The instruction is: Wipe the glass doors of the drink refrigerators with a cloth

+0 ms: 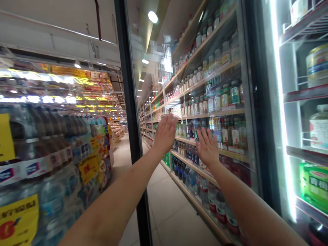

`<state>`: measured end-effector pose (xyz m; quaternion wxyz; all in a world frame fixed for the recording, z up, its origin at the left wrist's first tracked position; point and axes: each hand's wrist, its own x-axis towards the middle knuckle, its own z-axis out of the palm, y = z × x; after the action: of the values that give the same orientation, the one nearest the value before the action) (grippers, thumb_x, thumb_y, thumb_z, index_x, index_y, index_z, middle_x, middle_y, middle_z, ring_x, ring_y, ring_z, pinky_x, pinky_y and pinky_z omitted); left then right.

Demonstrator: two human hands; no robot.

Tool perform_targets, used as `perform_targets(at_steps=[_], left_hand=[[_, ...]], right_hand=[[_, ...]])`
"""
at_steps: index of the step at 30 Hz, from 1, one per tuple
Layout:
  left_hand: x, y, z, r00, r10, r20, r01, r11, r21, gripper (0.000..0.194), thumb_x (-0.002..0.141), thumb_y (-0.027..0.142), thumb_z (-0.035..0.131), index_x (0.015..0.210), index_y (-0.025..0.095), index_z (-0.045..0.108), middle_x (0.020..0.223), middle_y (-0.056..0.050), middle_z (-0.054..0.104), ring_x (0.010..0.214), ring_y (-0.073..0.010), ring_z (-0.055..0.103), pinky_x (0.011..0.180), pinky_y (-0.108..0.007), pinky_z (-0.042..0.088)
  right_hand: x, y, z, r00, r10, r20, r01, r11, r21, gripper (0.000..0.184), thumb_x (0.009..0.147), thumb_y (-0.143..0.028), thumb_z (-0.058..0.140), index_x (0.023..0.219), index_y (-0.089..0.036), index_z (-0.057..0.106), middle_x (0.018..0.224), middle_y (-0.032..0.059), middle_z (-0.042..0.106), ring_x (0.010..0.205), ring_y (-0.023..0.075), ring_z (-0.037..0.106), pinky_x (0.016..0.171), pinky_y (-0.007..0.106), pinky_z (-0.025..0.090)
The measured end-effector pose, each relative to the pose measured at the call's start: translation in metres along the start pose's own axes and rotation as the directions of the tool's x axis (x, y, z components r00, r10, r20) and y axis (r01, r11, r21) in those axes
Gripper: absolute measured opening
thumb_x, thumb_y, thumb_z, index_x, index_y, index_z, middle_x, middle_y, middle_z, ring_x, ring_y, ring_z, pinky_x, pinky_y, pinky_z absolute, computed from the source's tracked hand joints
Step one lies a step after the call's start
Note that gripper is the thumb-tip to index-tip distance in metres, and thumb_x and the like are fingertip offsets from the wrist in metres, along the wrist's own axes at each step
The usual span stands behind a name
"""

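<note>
A glass cooler door with a black frame stands swung out in front of me. My left hand is raised against or just before the pane, fingers stretched out and slightly blurred. Lower and to the right, my right hand is also up at the glass with its fingers spread. Neither hand holds anything. Whether the palms actually touch the pane, I cannot tell. Shelves of bottles show in the area of the glass, partly hidden by my hands and arms.
At the right, the lit cooler's shelves carry a white jug and a green carton pack. Stacked bottle packs with yellow price signs stand on the left. A tiled aisle runs ahead.
</note>
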<state>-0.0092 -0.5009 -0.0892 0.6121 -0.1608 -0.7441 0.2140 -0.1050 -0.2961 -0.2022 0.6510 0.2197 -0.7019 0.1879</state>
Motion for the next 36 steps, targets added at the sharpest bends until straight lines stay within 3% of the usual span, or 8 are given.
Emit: perform_targets(at_steps=[4, 8, 11, 14, 17, 25, 32, 36], left_hand=[[-0.017, 0.011, 0.001, 0.895, 0.44, 0.077, -0.434, 0.897, -0.078, 0.055, 0.099, 0.016, 0.045, 0.154, 0.023, 0.04, 0.161, -0.008, 0.039, 0.154, -0.0224, 0.025, 0.125, -0.042, 0.028], [0.011, -0.008, -0.004, 1.0, -0.006, 0.007, 0.005, 1.0, 0.017, 0.056, 0.098, 0.016, 0.046, 0.153, 0.023, 0.042, 0.165, -0.011, 0.032, 0.156, -0.0296, 0.015, 0.125, -0.056, 0.022], [0.023, -0.01, -0.001, 0.967, -0.252, -0.039, 0.253, 0.967, 0.026, 0.056, 0.099, 0.018, 0.045, 0.155, 0.019, 0.04, 0.166, -0.015, 0.027, 0.156, -0.036, 0.01, 0.123, -0.065, 0.02], [0.014, 0.002, 0.005, 1.0, 0.004, 0.001, -0.004, 1.0, -0.018, 0.056, 0.099, 0.016, 0.045, 0.154, 0.02, 0.04, 0.164, -0.013, 0.032, 0.156, -0.0309, 0.014, 0.125, -0.056, 0.024], [0.011, 0.01, 0.008, 0.941, 0.335, 0.045, -0.332, 0.941, -0.063, 0.054, 0.099, 0.016, 0.045, 0.153, 0.023, 0.042, 0.162, -0.008, 0.039, 0.156, -0.0252, 0.02, 0.126, -0.048, 0.026], [0.071, 0.024, 0.014, 0.994, -0.099, -0.045, 0.096, 0.993, -0.067, 0.051, 0.101, 0.02, 0.04, 0.152, 0.017, 0.043, 0.164, -0.013, 0.033, 0.155, -0.0311, 0.02, 0.126, -0.056, 0.021], [0.029, 0.109, 0.044, 0.922, 0.381, 0.06, -0.367, 0.915, -0.168, 0.047, 0.101, 0.026, 0.047, 0.147, 0.019, 0.051, 0.161, -0.008, 0.039, 0.152, -0.0277, 0.03, 0.126, -0.049, 0.026], [0.013, 0.125, 0.044, 0.927, 0.366, 0.078, -0.337, 0.907, -0.252, 0.055, 0.105, 0.038, 0.04, 0.156, 0.018, 0.036, 0.164, -0.011, 0.032, 0.153, -0.0261, 0.028, 0.127, -0.048, 0.024]], right_hand=[[0.0, 0.0, 0.0, 1.0, 0.006, 0.001, -0.006, 1.0, 0.012, 0.059, 0.105, -0.031, 0.038, 0.162, -0.025, 0.026, 0.165, 0.0082, 0.035, 0.156, 0.0273, 0.021, 0.125, 0.055, 0.015], [0.001, -0.001, 0.002, 1.0, 0.012, 0.016, -0.012, 1.0, 0.016, 0.06, 0.105, -0.031, 0.039, 0.162, -0.025, 0.024, 0.165, 0.0078, 0.035, 0.156, 0.0276, 0.02, 0.125, 0.056, 0.016], [0.001, -0.001, 0.002, 1.0, 0.007, 0.014, -0.007, 1.0, 0.006, 0.059, 0.105, -0.031, 0.039, 0.162, -0.025, 0.024, 0.164, 0.0083, 0.035, 0.156, 0.0281, 0.022, 0.125, 0.056, 0.017], [-0.001, -0.001, 0.003, 1.0, 0.005, -0.002, -0.005, 1.0, 0.018, 0.061, 0.104, -0.029, 0.039, 0.163, -0.025, 0.023, 0.164, 0.0089, 0.035, 0.155, 0.0283, 0.024, 0.125, 0.056, 0.017], [-0.006, -0.001, 0.003, 1.0, -0.002, -0.023, 0.003, 0.999, 0.035, 0.064, 0.102, -0.023, 0.041, 0.163, -0.025, 0.021, 0.163, 0.0093, 0.038, 0.155, 0.028, 0.026, 0.124, 0.055, 0.019], [-0.037, -0.001, 0.007, 0.998, -0.044, -0.049, 0.047, 0.997, 0.057, 0.079, 0.094, -0.013, 0.043, 0.165, -0.021, 0.01, 0.158, 0.0112, 0.045, 0.152, 0.0279, 0.032, 0.122, 0.051, 0.028], [-0.099, 0.014, -0.009, 0.973, -0.228, 0.032, 0.224, 0.97, 0.096, 0.054, 0.093, -0.016, 0.048, 0.147, -0.016, 0.051, 0.141, 0.0139, 0.06, 0.133, 0.0288, 0.052, 0.112, 0.047, 0.043], [-0.073, 0.026, -0.027, 1.0, 0.009, 0.023, -0.015, 0.961, 0.275, 0.048, 0.098, -0.019, 0.041, 0.144, -0.017, 0.052, 0.14, 0.0156, 0.058, 0.128, 0.0267, 0.055, 0.107, 0.045, 0.049]])
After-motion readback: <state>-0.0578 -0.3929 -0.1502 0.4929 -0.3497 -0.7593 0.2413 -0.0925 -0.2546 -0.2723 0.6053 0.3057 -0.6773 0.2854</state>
